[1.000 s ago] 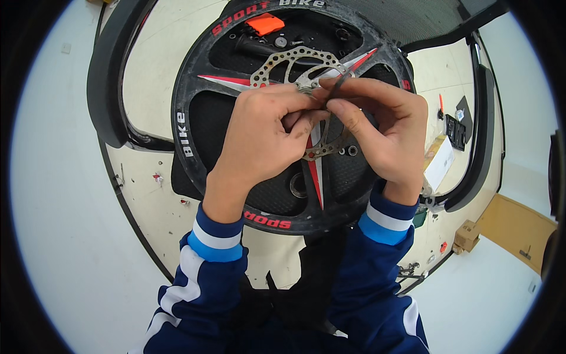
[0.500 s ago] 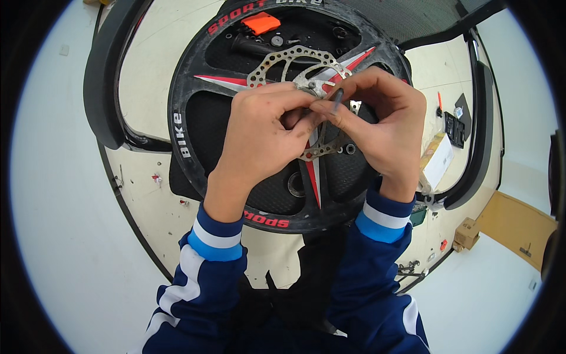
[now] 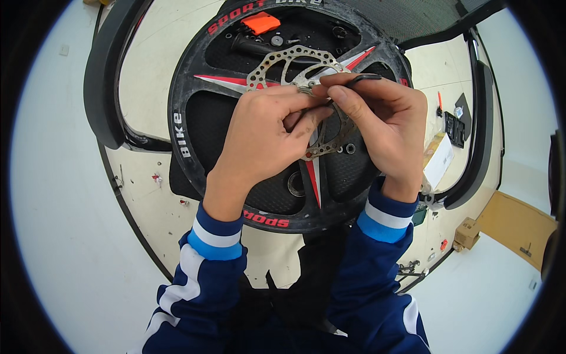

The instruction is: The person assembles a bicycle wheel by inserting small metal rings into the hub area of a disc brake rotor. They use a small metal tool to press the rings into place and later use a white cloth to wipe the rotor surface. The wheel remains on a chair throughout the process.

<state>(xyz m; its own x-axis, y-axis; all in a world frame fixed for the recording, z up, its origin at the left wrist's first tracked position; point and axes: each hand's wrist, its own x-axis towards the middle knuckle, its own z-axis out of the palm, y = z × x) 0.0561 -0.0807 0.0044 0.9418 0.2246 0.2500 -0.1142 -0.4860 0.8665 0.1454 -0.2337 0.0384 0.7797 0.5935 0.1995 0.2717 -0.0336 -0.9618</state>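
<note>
The pale floor [image 3: 138, 189] spreads beneath everything. On it stands a black chair [image 3: 105, 71], one armrest at each side. Between the armrests lies a wheel [image 3: 274, 213], flat, black, with red and silver spoke accents. A white box [image 3: 438, 162], a brown carton [image 3: 467, 233] and an open black case [image 3: 454, 130] sit on the floor to the right, well apart from the wheel.

The rotor [image 3: 289, 54], a drilled metal disc, lies over the wheel's middle, partly covered by both hands. The left hand [image 3: 265, 130] is curled over its near left part, thumb and forefinger drawn together near the hub; whether they grip anything cannot be told. The right hand [image 3: 386, 121] is just beside it, its fingers pinching a thin dark rod [image 3: 367, 77] above the rotor.

In the wheel's upper opening lie an orange piece [image 3: 260, 23] and, near it, a small silver disc [image 3: 276, 41]. A ring [image 3: 296, 184] lies in the lower opening. Smallest, a round metal bush [image 3: 350, 148] sits just beside the rotor's lower right edge.
</note>
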